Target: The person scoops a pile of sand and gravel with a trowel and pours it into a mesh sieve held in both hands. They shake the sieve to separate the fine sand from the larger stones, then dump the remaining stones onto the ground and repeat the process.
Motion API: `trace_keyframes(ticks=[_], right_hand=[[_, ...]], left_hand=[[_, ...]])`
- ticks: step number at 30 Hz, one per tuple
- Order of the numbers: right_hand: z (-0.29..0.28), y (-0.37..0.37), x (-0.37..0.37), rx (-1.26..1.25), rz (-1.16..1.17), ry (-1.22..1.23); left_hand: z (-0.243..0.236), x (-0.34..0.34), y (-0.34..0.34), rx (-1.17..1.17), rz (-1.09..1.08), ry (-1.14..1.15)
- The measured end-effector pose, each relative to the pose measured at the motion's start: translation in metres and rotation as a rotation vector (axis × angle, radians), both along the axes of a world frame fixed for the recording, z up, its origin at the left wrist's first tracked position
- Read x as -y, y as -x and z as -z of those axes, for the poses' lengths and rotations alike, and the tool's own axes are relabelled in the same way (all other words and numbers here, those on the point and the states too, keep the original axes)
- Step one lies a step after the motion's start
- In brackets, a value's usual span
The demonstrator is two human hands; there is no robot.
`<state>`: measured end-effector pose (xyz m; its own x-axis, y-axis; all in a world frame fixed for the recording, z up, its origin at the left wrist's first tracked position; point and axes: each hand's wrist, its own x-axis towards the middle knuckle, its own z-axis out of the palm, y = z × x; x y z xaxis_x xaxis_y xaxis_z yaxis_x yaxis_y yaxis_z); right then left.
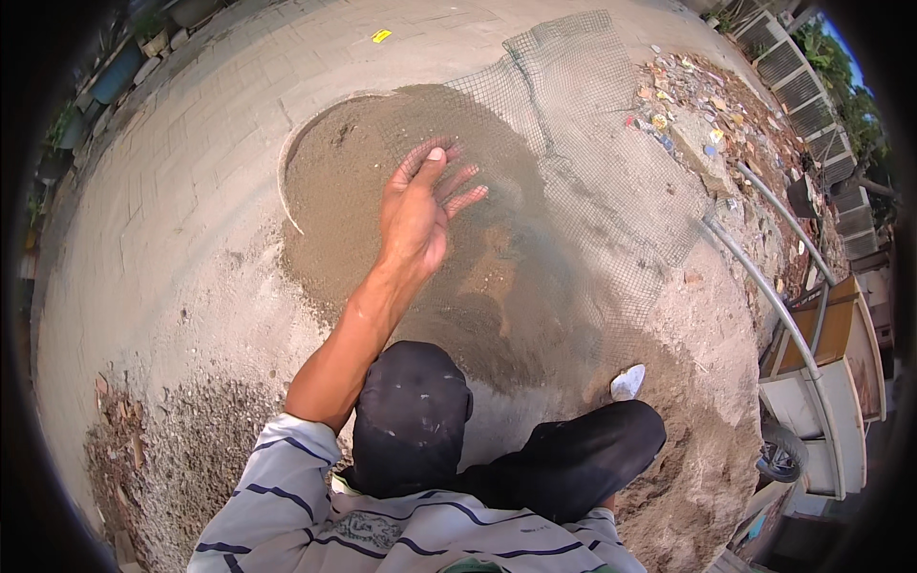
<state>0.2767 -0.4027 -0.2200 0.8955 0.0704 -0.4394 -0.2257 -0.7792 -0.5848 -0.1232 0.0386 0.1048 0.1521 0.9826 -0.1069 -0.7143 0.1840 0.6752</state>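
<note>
— Nearest the camera, what shows?

— A striped sleeve (287, 477) at the lower edge, a bent knee in dark trousers (411, 420), and a second dark leg (583, 454) ending beside a white shoe tip (628, 382). A patch of gravel (191, 430) lies on the ground to the left.

— And the arm?

— One bare forearm rises from the sleeve, stretched forward and slightly rightward over the sand pile (382, 191). From the side it enters it reads as the left hand (420, 205), back up, palm down.

— The fingers?

— Spread apart and nearly straight, the fingers (461, 181) fanned out over the sand and wire mesh (592, 162). They grip nothing. Whether the tips press the mesh or hover just above it is hard to tell, as the surface is blurred there.

— The right hand?

— Out of the picture.

— Where does the sand sit?

— On the pale concrete ground (191, 172), a round brown heap with a curved pale rim (287, 181) along its left edge. The mesh drapes over the heap's right half and runs away up and to the right.

— Room around it?

— Open concrete to the left and beyond. To the right, a mound of coarser earth (707, 420), then a curved metal pipe (764, 286) and a scatter of rubble and coloured scraps (697, 105). A cart's wheel (783, 454) stands at the far right, well apart from the hand.
</note>
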Motion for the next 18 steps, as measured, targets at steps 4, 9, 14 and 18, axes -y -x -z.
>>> trace_keyframes(ticks=[4, 9, 14, 18], right_hand=[[-0.036, -0.017, -0.041, 0.024, -0.022, -0.264], [-0.166, -0.002, -0.162, -0.131, -0.514, -0.279], [-0.23, -0.012, -0.23, 0.143, -1.204, 0.079], [-0.241, 0.018, -0.284, 0.366, -1.492, 0.222]], left_hand=[[0.002, 0.0, 0.015, 0.086, -0.074, 0.0], [-0.008, 0.006, 0.052, 0.147, -0.233, -0.03], [-0.015, 0.018, 0.103, 0.169, -0.416, -0.104], [-0.024, 0.032, 0.146, 0.111, -0.609, -0.174]])
